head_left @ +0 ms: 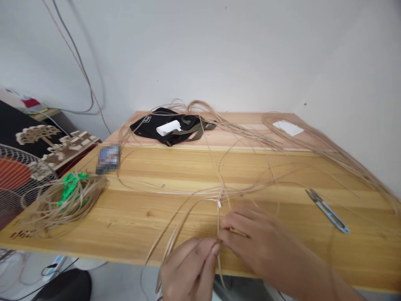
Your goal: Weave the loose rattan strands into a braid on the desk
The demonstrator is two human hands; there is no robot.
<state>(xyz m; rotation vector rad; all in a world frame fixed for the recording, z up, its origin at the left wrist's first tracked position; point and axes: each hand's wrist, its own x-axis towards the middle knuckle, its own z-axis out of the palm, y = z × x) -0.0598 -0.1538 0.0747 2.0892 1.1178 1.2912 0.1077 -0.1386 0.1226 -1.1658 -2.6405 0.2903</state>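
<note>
Near the table's front edge, both hands meet over thin tan rattan strands [218, 219]. My left hand [191, 267] is closed, thumb and index finger pinching a strand. Just right of it my right hand [253, 238] is closed too, its fingertips pinching a strand close to the left fingertips. Above the hands lies a small woven knot [221, 194] where many strands cross, with a white tie [219, 203] at its lower end. Loose strands fan out from it to the left, right and back, and some hang over the front edge. The exact crossing between my fingertips is hidden.
Blue thread snips [330, 214] lie at the right. A coil of rattan [84, 209] with green ties [73, 186] sits at the left. Further back are a black bag [147, 125], a white roll [168, 128] and white paper [288, 128]. A fan [19, 179] stands beyond the left edge.
</note>
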